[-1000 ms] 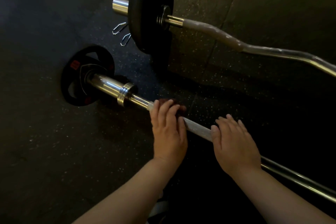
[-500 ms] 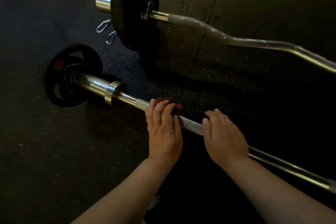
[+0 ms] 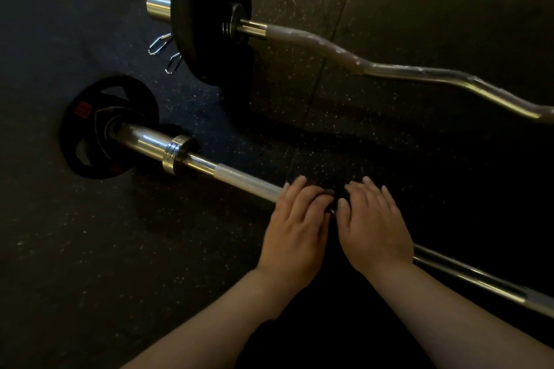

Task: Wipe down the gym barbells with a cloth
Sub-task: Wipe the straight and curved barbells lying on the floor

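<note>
Rubber floor (image 3: 90, 249); barbell (image 3: 239, 180) runs upper-left to lower-right; left hand (image 3: 295, 228) flat on cloth (image 3: 325, 192), right hand (image 3: 374, 228) flat alongside.

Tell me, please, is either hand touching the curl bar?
No, the left hand and right hand rest on the straight bar; the curl bar lies apart.

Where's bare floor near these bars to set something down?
The widest bare floor lies this side of the straight barbell, left of the left hand. Another strip runs between it and the curl bar, beyond the right hand. Crowded around the spring clips by the big plate.
</note>
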The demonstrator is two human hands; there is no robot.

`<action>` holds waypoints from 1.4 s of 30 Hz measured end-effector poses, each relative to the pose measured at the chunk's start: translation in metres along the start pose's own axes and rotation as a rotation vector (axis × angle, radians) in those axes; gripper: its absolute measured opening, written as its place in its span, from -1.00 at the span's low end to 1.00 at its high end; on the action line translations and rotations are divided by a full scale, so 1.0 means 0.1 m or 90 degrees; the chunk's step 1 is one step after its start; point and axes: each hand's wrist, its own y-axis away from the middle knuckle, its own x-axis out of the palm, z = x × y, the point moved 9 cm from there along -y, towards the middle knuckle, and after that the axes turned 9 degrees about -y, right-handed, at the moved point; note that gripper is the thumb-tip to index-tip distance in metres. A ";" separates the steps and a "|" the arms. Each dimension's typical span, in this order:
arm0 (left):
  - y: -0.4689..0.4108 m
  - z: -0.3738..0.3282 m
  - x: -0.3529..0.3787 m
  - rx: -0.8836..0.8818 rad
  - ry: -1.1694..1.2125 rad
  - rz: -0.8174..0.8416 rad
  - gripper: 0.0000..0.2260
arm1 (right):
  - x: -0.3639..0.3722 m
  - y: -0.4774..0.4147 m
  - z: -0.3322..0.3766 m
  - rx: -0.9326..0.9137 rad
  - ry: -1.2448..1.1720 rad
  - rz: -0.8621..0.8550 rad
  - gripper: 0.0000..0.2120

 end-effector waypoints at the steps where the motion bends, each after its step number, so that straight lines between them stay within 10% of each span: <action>1: -0.02 0.09 -0.03 -0.011 -0.002 -0.009 -0.66 | 0.01 0.00 -0.01 -0.005 -0.009 0.002 -0.41; 6: -0.09 0.39 -0.19 -0.177 0.038 -0.076 -0.69 | 0.02 -0.02 -0.01 -0.011 -0.038 -0.015 -0.41; 13: -0.12 0.17 -0.14 -0.036 0.013 -0.021 -0.67 | 0.03 -0.02 -0.01 -0.006 -0.038 0.015 -0.39; 19: -0.17 0.59 -0.32 -0.226 0.071 -0.074 -0.72 | 0.03 0.01 -0.03 -0.020 -0.072 -0.008 -0.41; 26: -0.02 0.18 -0.11 -0.007 0.010 -0.002 -0.62 | 0.01 0.04 -0.01 -0.016 -0.062 -0.009 -0.42; 32: -0.09 0.89 -0.43 -0.257 0.093 -0.095 -0.69 | 0.00 0.03 -0.02 -0.017 -0.109 -0.014 -0.46; 39: -0.14 0.00 -0.10 0.012 0.004 0.054 -0.62 | -0.01 0.01 -0.01 -0.020 -0.090 -0.013 -0.49; 42: -0.15 0.42 -0.27 -0.095 0.025 -0.030 -0.63 | -0.06 0.01 -0.14 -0.003 -0.115 -0.039 -0.55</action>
